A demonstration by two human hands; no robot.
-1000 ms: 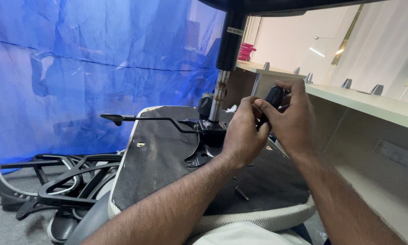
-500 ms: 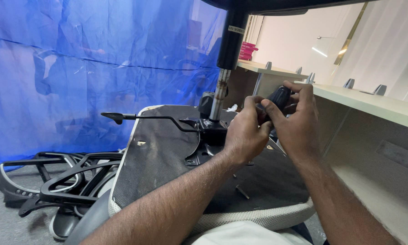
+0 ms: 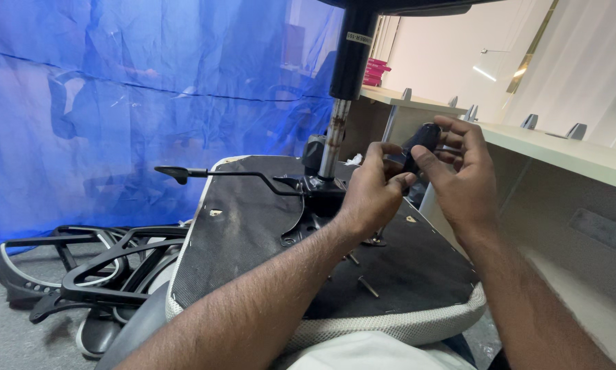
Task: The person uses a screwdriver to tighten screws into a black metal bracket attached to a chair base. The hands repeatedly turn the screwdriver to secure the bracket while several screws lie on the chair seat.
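I hold a small black knob (image 3: 421, 142) up above the upturned chair seat (image 3: 253, 233), my left hand (image 3: 369, 195) and right hand (image 3: 462, 175) both with fingers clamped on it. It looks like hard, light plastic, probably smooth, best pinched at its sides. A white label strip wraps the gas cylinder (image 3: 349, 62); pink packages (image 3: 376, 70) sit on the shelf behind.

The small black plastic part (image 3: 421, 142) is mostly hidden by the left hand (image 3: 369, 195) and right hand (image 3: 462, 175). The black gas-lift cylinder (image 3: 349, 62) is cut off at the top edge.
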